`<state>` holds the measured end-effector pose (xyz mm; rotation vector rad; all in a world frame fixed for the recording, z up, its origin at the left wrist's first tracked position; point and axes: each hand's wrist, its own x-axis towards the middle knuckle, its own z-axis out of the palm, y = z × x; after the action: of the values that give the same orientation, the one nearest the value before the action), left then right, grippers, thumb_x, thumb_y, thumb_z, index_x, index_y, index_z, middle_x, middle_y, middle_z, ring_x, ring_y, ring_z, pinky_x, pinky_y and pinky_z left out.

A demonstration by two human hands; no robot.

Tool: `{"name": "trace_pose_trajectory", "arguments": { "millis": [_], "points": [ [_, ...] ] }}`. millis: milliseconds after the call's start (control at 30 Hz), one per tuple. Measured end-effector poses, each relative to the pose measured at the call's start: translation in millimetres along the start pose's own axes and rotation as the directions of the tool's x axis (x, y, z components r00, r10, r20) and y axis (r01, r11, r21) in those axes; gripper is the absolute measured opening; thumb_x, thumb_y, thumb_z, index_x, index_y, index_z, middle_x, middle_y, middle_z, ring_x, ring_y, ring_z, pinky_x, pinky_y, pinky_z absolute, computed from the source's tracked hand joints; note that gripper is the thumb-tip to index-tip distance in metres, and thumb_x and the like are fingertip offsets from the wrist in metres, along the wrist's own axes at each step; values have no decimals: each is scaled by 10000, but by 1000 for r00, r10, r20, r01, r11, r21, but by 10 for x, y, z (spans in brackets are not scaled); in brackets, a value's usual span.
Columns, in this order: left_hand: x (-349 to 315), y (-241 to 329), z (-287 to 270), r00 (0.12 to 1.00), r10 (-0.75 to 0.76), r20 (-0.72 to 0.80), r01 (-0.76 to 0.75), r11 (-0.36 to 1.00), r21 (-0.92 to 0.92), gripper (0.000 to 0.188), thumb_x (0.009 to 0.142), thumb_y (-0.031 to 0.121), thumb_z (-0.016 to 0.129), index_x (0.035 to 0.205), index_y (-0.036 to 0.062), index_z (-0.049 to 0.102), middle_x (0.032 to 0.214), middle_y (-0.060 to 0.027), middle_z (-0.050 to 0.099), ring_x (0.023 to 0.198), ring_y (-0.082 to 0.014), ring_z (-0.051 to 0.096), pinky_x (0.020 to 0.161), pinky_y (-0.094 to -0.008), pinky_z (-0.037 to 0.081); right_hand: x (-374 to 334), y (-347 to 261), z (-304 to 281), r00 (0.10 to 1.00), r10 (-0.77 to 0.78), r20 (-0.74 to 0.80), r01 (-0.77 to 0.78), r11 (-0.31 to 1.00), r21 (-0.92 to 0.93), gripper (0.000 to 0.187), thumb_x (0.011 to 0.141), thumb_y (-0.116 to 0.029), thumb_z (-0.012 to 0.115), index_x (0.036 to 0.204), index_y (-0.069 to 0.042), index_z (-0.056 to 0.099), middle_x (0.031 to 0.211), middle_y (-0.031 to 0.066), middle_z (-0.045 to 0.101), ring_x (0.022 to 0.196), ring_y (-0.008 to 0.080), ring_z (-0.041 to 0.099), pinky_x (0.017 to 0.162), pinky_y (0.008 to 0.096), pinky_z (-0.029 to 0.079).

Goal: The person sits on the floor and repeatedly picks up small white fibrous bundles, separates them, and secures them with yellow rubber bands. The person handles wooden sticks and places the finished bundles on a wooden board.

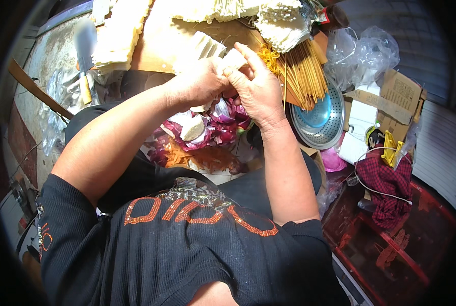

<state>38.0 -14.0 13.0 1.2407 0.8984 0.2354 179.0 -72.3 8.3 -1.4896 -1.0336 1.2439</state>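
Observation:
My left hand (200, 84) and my right hand (261, 94) meet over the front edge of a wooden board (159, 38). Pinched between their fingers is a small pale folded piece (234, 60) that looks like tofu sheet. Just behind my left hand lies a stack of pale cut sheets (205, 46). Yellow rubber bands (270, 56) and a fan of bamboo skewers (307, 74) sit right of my right hand. Beneath the hands is a heap of purple onion skins (223, 125) with orange carrot peelings (200, 157). Some fingertips are hidden.
White enoki mushrooms (284, 25) and a tall stack of sheets (118, 35) line the board. A wide blade with a wooden handle (85, 89) lies left. At right are a metal colander (335, 135) with a blue dish (317, 112), plastic bags (363, 53), cardboard (398, 97) and a checked cloth (386, 186).

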Motion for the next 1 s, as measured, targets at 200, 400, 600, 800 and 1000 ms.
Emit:
{"name": "trace_pose_trajectory", "arguments": {
  "millis": [200, 400, 600, 800, 1000],
  "points": [
    [5, 26, -150, 979, -108, 174, 66, 970, 235, 210, 894, 242, 620, 865, 44, 683, 620, -27, 608, 548, -82, 529, 500, -279, 443, -44, -89, -20, 999, -24, 23, 28, 980, -195, 438, 846, -191, 699, 1213, -5, 548, 1034, 111, 646, 920, 167, 611, 829, 287, 491],
    [-52, 146, -240, 905, -234, 356, 178, 967, 182, 140, 883, 165, 618, 795, 56, 613, 607, 29, 543, 529, -63, 512, 466, -228, 407, -93, -132, -58, 997, 21, 68, -11, 989, -150, 348, 800, -198, 736, 1068, -18, 606, 892, 59, 644, 810, 109, 586, 748, 265, 494],
    [-73, 226, -232, 927, -259, 270, 166, 931, 324, 140, 797, 146, 709, 868, 39, 654, 651, 18, 598, 573, -66, 552, 508, -232, 449, -102, -211, -56, 993, 43, 109, -25, 987, -162, 271, 764, -163, 750, 941, -20, 603, 828, 24, 619, 771, 73, 539, 706, 236, 473],
    [-34, 189, -213, 966, -145, 214, 47, 914, 403, 346, 718, 107, 767, 1018, 23, 616, 746, -13, 646, 673, -72, 591, 606, -243, 493, -58, -205, -86, 990, 56, 127, -48, 996, -69, 271, 738, -127, 769, 930, -31, 603, 806, -3, 601, 738, 52, 521, 675, 222, 465],
    [-22, 159, -198, 991, -57, 124, -3, 899, 437, 539, 698, 113, 806, 1138, -12, 521, 873, -62, 652, 768, -100, 606, 671, -261, 513, -57, -258, -55, 970, 188, 156, -208, 971, 120, 276, 765, -122, 746, 979, -26, 602, 782, 10, 598, 624, 53, 551, 541, 195, 460]
  ]
}}
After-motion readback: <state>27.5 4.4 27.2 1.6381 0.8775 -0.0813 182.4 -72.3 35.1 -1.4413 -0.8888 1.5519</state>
